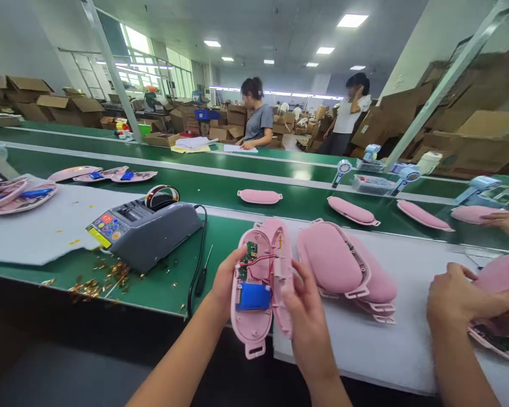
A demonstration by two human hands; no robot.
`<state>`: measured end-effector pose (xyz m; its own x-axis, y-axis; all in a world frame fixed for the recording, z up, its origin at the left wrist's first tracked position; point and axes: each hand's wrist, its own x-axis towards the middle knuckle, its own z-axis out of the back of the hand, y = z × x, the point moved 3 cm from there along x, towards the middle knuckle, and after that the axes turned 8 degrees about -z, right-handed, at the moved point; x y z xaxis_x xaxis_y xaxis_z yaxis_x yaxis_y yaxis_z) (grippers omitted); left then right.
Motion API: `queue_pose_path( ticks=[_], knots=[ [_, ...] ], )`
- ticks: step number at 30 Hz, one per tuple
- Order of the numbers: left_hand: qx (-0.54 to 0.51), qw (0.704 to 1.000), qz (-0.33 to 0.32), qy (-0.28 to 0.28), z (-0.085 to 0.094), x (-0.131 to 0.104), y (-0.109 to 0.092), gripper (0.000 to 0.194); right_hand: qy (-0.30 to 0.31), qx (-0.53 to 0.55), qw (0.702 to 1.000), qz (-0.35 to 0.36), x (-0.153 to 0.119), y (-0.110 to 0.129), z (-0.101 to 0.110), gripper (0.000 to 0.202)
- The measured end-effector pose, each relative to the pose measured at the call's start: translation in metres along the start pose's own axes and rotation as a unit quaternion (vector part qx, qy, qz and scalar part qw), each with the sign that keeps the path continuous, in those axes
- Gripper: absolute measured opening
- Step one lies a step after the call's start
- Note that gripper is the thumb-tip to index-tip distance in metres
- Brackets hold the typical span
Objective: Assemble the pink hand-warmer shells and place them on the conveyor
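Between my two hands is an opened pink oval plastic case, tilted upright over the bench edge. Its left half, a pink shell [261, 330], holds a blue battery pack [253, 297], a green circuit board [251, 250] and red wires. My left hand [228, 277] is closed round the outer edge of this half. My right hand [305, 305] grips the other half, a pink cover [283, 282], with the thumb inside it. The wires run across from one half to the other. Just right of my right hand lies a stack of closed pink cases [333, 260].
A grey tape dispenser [152, 232] stands left, with scraps of amber tape [97, 280] and a screwdriver [202, 274] nearby. Pink cases [260, 196] lie along the green belt. At right, a co-worker's hands [458, 299] hold another case. Open shells [25, 195] lie far left.
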<state>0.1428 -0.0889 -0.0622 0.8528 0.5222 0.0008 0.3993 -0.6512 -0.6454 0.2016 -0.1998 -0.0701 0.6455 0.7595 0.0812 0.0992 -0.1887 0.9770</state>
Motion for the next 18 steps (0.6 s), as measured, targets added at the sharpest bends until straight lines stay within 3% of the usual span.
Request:
queue_pose_path(
  ticks=[3, 6, 9, 14, 18],
  knots=[
    [-0.070, 0.997, 0.009, -0.012, 0.021, -0.006, 0.012, 0.054, -0.035, 0.033, 0.997, -0.066, -0.007, -0.005, 0.016, 0.048],
    [-0.086, 0.996, 0.015, -0.032, 0.030, -0.014, 0.018, 0.053, -0.069, -0.022, 0.996, -0.060, -0.021, -0.002, 0.027, 0.046],
    [-0.081, 0.996, 0.016, -0.040, 0.025, -0.020, 0.021, 0.058, -0.067, -0.087, 0.994, -0.015, -0.033, 0.003, 0.033, 0.038],
    [-0.089, 0.996, 0.020, 0.005, 0.008, -0.021, 0.022, 0.067, -0.075, -0.133, 0.988, 0.025, -0.041, 0.012, 0.034, 0.031],
    [-0.089, 0.996, 0.028, -0.013, 0.005, -0.023, 0.022, 0.062, -0.129, -0.107, 0.986, -0.018, -0.047, 0.016, 0.028, 0.031]
  ],
)
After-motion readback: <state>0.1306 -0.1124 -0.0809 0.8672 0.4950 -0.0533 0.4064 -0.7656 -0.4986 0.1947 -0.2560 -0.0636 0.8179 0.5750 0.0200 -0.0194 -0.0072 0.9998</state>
